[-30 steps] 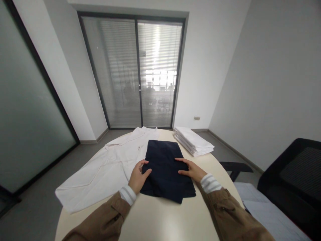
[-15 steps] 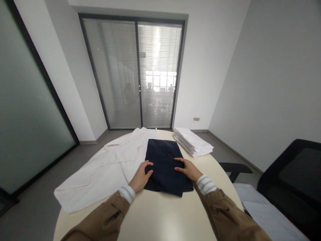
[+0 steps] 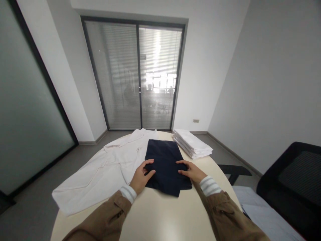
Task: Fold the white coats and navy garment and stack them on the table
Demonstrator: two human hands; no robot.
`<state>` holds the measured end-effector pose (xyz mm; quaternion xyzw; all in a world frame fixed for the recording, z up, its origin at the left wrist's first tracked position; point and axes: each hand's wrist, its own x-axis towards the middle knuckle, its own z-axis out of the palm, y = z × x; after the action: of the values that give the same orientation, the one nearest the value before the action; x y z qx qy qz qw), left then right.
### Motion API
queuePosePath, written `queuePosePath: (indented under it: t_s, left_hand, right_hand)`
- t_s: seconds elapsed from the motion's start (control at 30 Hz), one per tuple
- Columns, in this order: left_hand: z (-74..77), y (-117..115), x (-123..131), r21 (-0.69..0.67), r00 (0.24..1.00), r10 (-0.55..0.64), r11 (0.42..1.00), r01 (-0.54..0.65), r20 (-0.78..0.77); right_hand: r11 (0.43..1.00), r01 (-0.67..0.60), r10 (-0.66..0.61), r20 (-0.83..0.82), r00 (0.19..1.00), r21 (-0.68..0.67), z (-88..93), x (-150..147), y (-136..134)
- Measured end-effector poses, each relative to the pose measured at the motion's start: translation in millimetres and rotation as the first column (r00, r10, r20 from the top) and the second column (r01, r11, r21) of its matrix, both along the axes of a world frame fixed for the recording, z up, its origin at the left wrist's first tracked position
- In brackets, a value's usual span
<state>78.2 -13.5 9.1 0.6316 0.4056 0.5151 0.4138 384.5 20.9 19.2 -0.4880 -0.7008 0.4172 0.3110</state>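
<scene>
A dark navy folded cloth (image 3: pixel 164 160) lies on the round cream table (image 3: pixel 165 217), its near edge uneven with a flap sticking out. My left hand (image 3: pixel 142 174) rests at the cloth's left side, thumb and fingers apart on its edge. At the right side, my right hand (image 3: pixel 192 171) touches the cloth with thumb and fingers spread. Neither hand is closed round the fabric. A white garment (image 3: pixel 100 170) is spread out to the left, partly next to the navy cloth.
A stack of folded white cloths (image 3: pixel 192 144) sits at the table's back right. A black chair (image 3: pixel 296 177) stands on the right, with light fabric (image 3: pixel 263 211) on its seat. Beyond the table are a glass partition with blinds (image 3: pixel 135 77) and white walls.
Both hands have shifted slightly, the right one a little outward and lower. The cloth's near edge has moved slightly left, its flap now more distinct.
</scene>
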Motion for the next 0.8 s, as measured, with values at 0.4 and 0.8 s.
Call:
queuePosePath:
  t_s: [0.4,0.8]
  left_hand:
    - [5.7,-11,-8,0.180,0.924,-0.041,0.977,0.117,-0.379]
    - [4.6,5,1,0.242,0.941,0.218,0.958,-0.155,-0.258]
  right_hand:
    - [0.969,-0.217,0.216,-0.022,0.976,-0.115,19.9,-4,-21]
    - [0.989,-0.047,0.072,-0.182,0.981,0.138,15.6,-18,-17]
